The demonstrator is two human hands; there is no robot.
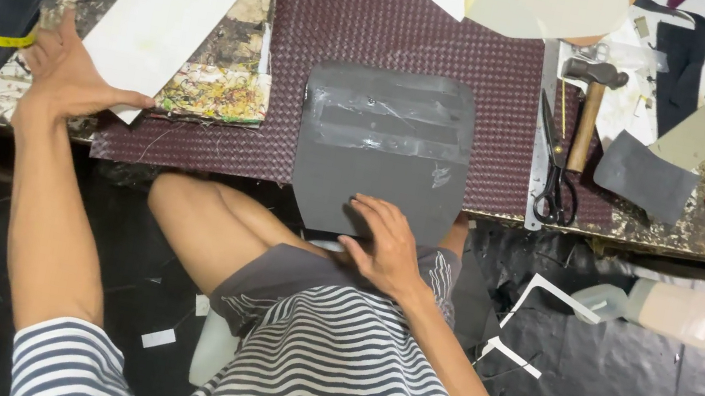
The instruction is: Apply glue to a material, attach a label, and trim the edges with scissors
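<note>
Two hands work apart: left hand (70,76) pinches a white card (168,13), right hand (383,244) lies flat, seemingly pressing the overhanging grey sheet (380,150), which could slip floorward.

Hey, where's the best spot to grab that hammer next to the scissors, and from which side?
Judging by its pose, grip the hammer by the bare lower end of its wooden handle, coming from the table's near edge. The metal head points away, and the scissors lie close on its left, so approach slightly from the right.
</note>
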